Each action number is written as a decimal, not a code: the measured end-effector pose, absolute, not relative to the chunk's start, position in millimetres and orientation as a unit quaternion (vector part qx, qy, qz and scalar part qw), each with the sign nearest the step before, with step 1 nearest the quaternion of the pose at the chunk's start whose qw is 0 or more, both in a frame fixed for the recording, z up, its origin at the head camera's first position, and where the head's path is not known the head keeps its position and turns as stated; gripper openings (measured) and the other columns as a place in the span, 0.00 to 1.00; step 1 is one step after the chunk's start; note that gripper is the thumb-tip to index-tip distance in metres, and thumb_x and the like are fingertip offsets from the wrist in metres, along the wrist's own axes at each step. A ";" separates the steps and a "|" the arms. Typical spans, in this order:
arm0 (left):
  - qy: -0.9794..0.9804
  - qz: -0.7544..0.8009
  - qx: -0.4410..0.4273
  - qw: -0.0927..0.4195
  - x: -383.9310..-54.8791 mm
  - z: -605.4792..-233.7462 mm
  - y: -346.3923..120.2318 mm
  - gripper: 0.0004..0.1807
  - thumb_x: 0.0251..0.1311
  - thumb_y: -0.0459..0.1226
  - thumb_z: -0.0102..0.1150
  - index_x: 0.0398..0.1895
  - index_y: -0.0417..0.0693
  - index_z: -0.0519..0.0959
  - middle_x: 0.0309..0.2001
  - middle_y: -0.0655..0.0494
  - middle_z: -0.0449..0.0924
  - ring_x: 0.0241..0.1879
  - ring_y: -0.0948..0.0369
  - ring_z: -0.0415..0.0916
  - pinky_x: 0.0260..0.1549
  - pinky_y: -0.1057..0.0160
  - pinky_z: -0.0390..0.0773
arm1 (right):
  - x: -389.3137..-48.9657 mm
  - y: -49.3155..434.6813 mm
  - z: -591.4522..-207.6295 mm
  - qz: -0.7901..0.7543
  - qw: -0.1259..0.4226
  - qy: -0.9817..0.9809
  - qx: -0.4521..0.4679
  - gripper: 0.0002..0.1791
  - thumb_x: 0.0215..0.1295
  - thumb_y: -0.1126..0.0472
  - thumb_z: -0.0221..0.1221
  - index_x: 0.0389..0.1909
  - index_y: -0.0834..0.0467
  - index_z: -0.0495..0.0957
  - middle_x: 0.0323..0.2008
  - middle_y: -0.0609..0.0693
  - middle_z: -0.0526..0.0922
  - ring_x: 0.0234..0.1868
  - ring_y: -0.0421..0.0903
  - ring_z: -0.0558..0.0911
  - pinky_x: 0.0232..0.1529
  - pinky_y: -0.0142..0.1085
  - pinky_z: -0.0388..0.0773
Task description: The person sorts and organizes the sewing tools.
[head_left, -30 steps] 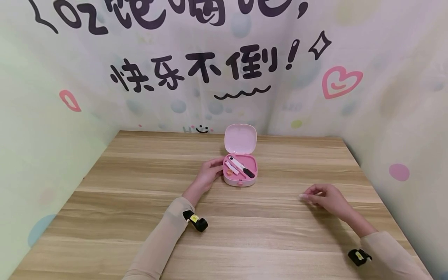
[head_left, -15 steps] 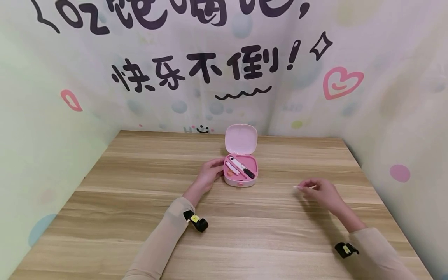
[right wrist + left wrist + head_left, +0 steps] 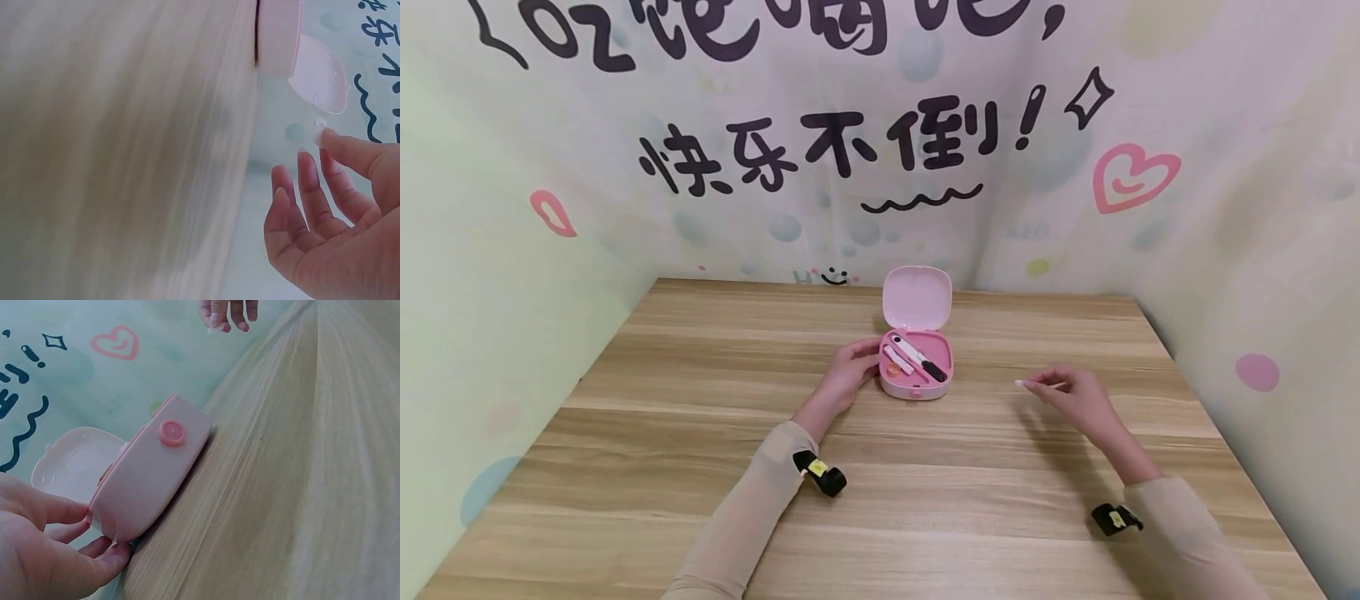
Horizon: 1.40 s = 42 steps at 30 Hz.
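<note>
The pink box (image 3: 916, 385) stands on the table with its lid up, in the head view. Inside lie a white-and-black tool (image 3: 917, 358), a small white stick-like piece (image 3: 898, 360) and a small orange-brown round thing (image 3: 893, 369). My left hand (image 3: 846, 373) holds the box's left side, thumb and fingers about its corner in the left wrist view. Right of the box, my right hand (image 3: 1073, 402) pinches a needle threader (image 3: 320, 123), small and whitish with a thin wire loop, above the table. Its other fingers are loosely bent.
The wood-grain table (image 3: 880, 517) reaches back to a printed cloth wall (image 3: 760, 225). Similar cloth rises along its left and right sides. A black camera mount (image 3: 820, 473) is on the left wrist, another black mount (image 3: 1116, 520) on the right.
My right hand has moved left and away from me, closer to the box, with the needle threader between its fingertips. The left hand and the box have stayed in place.
</note>
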<state>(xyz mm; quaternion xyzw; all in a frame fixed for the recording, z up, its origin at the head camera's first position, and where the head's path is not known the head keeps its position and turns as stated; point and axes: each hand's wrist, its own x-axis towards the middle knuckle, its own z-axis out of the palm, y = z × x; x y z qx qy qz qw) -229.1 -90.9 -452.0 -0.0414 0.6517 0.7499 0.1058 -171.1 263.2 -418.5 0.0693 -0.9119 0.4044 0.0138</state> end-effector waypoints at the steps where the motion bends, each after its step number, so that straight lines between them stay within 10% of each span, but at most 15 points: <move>1: 0.651 0.750 -0.041 0.106 -228.9 -451.9 -91.0 0.23 0.77 0.25 0.51 0.72 0.34 0.73 0.72 0.36 0.72 0.73 0.45 0.71 0.73 0.49 0.74 | -172.2 261.3 -417.8 0.405 0.015 -0.912 0.069 0.13 0.74 0.58 0.66 0.45 0.66 0.87 0.42 0.60 0.90 0.40 0.45 0.86 0.35 0.30 0.81; 24: 0.650 0.752 -0.040 0.108 -228.8 -451.2 -92.0 0.23 0.77 0.25 0.51 0.73 0.34 0.72 0.73 0.36 0.72 0.73 0.45 0.70 0.73 0.50 0.73 | -193.9 221.0 -409.7 0.431 0.042 -0.899 0.065 0.13 0.74 0.59 0.65 0.45 0.67 0.87 0.44 0.63 0.89 0.43 0.55 0.88 0.37 0.29 0.82; 42: 0.657 0.744 -0.041 0.114 -229.2 -450.9 -92.9 0.23 0.78 0.27 0.51 0.73 0.36 0.73 0.73 0.37 0.72 0.73 0.45 0.71 0.73 0.50 0.73 | -210.6 195.9 -409.6 0.448 0.043 -0.892 0.037 0.16 0.73 0.55 0.66 0.46 0.67 0.88 0.41 0.59 0.89 0.35 0.37 0.81 0.36 0.29 0.79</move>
